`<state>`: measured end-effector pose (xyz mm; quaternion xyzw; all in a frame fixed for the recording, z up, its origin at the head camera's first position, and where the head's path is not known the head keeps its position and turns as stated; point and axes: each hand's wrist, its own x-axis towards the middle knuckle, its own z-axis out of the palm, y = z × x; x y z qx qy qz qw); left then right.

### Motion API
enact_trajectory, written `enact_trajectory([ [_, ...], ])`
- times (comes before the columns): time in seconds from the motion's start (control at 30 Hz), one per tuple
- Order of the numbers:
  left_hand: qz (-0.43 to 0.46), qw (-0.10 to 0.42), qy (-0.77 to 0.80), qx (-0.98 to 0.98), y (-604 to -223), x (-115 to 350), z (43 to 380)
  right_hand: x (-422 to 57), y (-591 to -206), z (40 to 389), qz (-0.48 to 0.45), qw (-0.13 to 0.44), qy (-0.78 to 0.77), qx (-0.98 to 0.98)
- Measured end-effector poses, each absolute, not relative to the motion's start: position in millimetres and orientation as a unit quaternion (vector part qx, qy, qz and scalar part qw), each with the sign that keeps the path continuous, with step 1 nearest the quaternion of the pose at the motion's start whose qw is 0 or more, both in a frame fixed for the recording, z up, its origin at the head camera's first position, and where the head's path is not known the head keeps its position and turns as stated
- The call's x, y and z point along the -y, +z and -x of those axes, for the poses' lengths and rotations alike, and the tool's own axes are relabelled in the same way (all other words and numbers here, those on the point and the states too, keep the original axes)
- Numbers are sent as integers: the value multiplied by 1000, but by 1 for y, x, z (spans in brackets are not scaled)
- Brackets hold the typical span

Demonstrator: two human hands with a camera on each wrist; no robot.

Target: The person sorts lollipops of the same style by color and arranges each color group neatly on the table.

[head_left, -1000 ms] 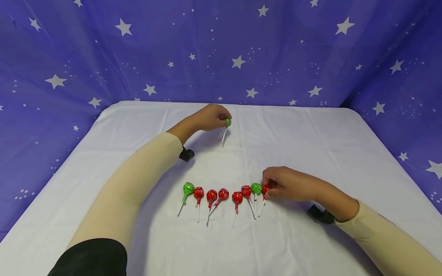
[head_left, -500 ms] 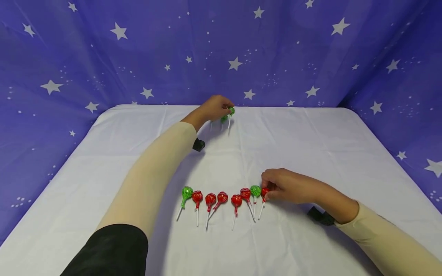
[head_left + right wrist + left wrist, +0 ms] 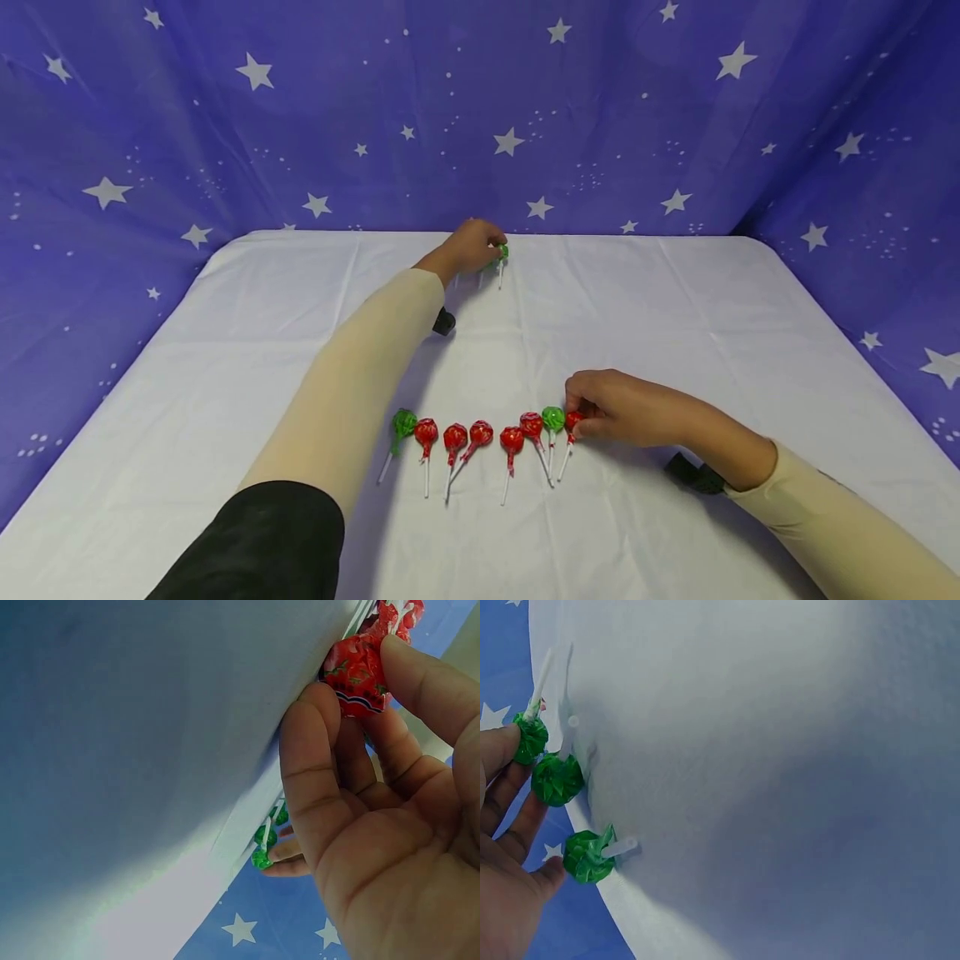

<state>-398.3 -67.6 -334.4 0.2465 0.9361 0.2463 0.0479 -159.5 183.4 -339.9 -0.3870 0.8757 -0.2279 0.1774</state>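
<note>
Near row on the tabletop [image 3: 637,308], left end: one end green lollipop [image 3: 403,422], then three red lollipops [image 3: 454,437]. Near the far edge, the left hand [image 3: 472,247] pinches a far green lollipop [image 3: 503,251] in its fingers; two further green lollipops [image 3: 587,856] stand close by. Row continues: two red lollipops [image 3: 512,440], an inner green lollipop [image 3: 553,418], an outermost red lollipop [image 3: 573,419], pinched by the fingers of the right hand [image 3: 630,408].

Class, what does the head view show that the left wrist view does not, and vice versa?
Only head: right hand pinching a red lollipop, and the near lollipop row. Only left wrist: the heads of all three far green lollipops; the left hand hides at least one from the head camera. Both: left hand, the green lollipop it pinches, white cloth, starry backdrop.
</note>
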Motion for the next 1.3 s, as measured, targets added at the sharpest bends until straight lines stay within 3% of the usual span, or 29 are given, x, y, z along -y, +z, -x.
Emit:
enact_trajectory([
  [0.53, -222, 78, 259, -937, -343, 70, 400, -182, -339, 159, 387, 180, -230, -874],
  [1.3, -203, 59, 277, -937, -347, 61, 401, -183, -339, 158, 382, 182, -236, -875],
])
